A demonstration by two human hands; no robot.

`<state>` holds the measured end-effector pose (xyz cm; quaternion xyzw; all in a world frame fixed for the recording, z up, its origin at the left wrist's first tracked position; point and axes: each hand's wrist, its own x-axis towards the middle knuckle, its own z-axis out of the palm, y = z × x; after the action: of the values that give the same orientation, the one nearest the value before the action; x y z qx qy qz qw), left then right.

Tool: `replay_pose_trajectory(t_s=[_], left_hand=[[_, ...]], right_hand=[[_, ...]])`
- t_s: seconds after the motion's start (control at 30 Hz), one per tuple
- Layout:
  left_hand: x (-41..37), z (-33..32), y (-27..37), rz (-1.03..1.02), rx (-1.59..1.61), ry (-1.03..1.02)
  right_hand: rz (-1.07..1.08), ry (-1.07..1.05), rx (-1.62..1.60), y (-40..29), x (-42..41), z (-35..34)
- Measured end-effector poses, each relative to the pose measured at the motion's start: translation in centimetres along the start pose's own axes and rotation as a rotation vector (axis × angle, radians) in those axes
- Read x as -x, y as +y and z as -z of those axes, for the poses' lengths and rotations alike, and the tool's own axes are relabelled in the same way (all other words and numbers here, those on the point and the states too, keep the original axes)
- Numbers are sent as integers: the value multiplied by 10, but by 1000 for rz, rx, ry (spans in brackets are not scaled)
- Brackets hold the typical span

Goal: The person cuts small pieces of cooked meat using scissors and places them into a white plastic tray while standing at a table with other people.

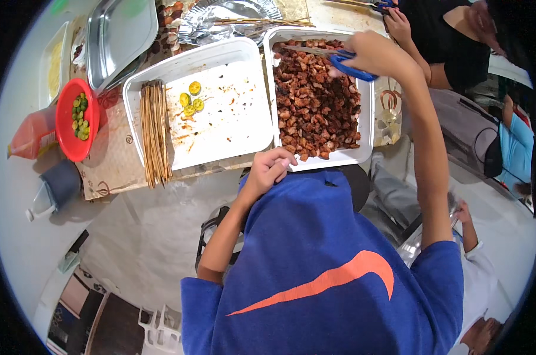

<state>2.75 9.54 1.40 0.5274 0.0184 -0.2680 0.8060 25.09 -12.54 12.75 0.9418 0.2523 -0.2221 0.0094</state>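
My right hand (374,53) grips the blue-handled scissors (354,66), whose metal blades lie over the upper part of a heap of chopped browned meat (317,102). The meat fills most of a white plastic tray (368,133). My left hand (270,171) rests with curled fingers at the near left corner of that tray and holds nothing that I can see. To the left, a second white tray (232,128) holds several halved calamansi (191,100), brown crumbs and sauce smears. A bundle of thin wooden skewers (154,133) lies across its left side, the ends jutting over the near rim.
At the left stand a red bowl (61,133) of cut green citrus, a metal tray (121,40) and bottles of red (33,133) and dark liquid (61,186). Crumpled foil (201,26) with loose skewers lies behind the trays. Another person's hand (397,26) holds scissors at the upper right.
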Motion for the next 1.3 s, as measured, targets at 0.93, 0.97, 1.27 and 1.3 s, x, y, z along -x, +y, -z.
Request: replay_pose_trajectory(t_s=[0.93, 0.97, 1.27, 1.3], left_hand=[[-3, 2, -6, -61, -44, -34], [-4, 2, -7, -68, -45, -32], [-3, 2, -11, -107, -34, -8], [-3, 2, -11, -107, -36, -14]], right_hand=[[-713, -141, -1317, -45, 206, -112], [-688, -160, -1325, -46, 211, -114], [-555, -328, -1491, -43, 214, -132], [-540, -330, -1579, -46, 212, -132]])
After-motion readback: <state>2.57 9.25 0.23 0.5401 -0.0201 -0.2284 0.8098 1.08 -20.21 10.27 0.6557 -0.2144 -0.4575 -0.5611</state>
